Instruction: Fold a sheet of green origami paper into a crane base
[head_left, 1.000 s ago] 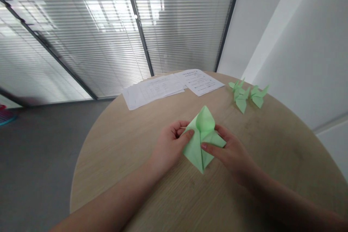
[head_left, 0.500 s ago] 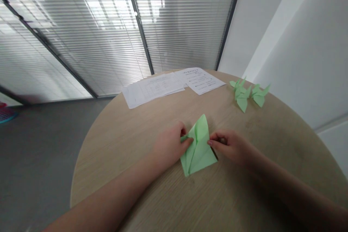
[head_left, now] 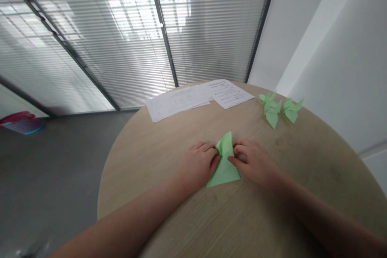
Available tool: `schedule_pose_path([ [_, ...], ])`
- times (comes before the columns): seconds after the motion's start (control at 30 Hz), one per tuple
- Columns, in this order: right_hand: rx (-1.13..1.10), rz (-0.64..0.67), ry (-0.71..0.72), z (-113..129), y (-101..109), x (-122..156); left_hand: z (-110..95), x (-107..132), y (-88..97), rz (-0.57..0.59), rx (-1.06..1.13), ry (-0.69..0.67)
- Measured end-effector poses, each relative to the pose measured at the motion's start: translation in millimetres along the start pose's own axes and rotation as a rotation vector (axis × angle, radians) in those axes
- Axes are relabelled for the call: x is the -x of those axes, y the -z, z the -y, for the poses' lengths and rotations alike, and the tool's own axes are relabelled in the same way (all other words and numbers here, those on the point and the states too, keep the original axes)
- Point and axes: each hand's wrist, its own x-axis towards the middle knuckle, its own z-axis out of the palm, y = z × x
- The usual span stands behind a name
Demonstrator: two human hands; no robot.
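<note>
A partly folded sheet of light green origami paper [head_left: 225, 169] lies at the middle of the wooden table, one pointed end facing away from me. My left hand [head_left: 201, 163] is closed on its left edge, with thumb and fingers pressed against a fold and covering part of that side. On the opposite edge, my right hand [head_left: 249, 159] pinches the paper between thumb and curled fingers. Several finished green paper cranes [head_left: 272, 113] stand close together at the far right of the table.
Printed white sheets [head_left: 181, 100] overlap along the far edge of the round table [head_left: 145, 153]. Beyond it stands a glass partition with blinds [head_left: 211, 28]. At right is a white wall [head_left: 341, 72]. A pink and blue basket [head_left: 22, 123] rests on the floor at far left.
My left hand has shifted over the paper's left edge, and the left flap there now lies folded in, leaving the sheet narrower. My right hand keeps its pinch. The view has tilted slightly.
</note>
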Motion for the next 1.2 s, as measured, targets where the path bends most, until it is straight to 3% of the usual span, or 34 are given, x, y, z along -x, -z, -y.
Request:
schedule_pose_path([
  [0.27,-0.045,-0.008,-0.019,0,3,1,-12,0,-4.4,-0.006,-0.066,0.046],
  [0.43,-0.288,-0.034,-0.048,-4,50,8,-3,-5,-1.7,0.068,-0.035,-0.087],
  [0.47,-0.283,-0.013,-0.037,-3,63,9,0,-6,-0.2,0.09,-0.021,-0.127],
  [0.53,-0.261,0.152,-0.017,0,85,8,6,-9,2.5,0.124,0.016,-0.205],
  [0.63,-0.232,0.348,-0.025,8,102,0,14,-11,3.8,0.138,0.085,-0.302],
  [0.77,-0.214,0.642,-0.136,16,103,-16,19,-12,1.4,0.131,0.131,-0.351],
  [0.93,-0.259,0.787,-0.231,11,96,-28,20,-11,0.1,0.125,0.165,-0.355],
  [1.03,-0.274,0.748,-0.217,0,89,-29,20,-12,-0.1,0.124,0.167,-0.353],
  [1.2,-0.135,0.566,-0.057,-17,78,-22,19,-13,0.7,0.138,0.139,-0.342],
])
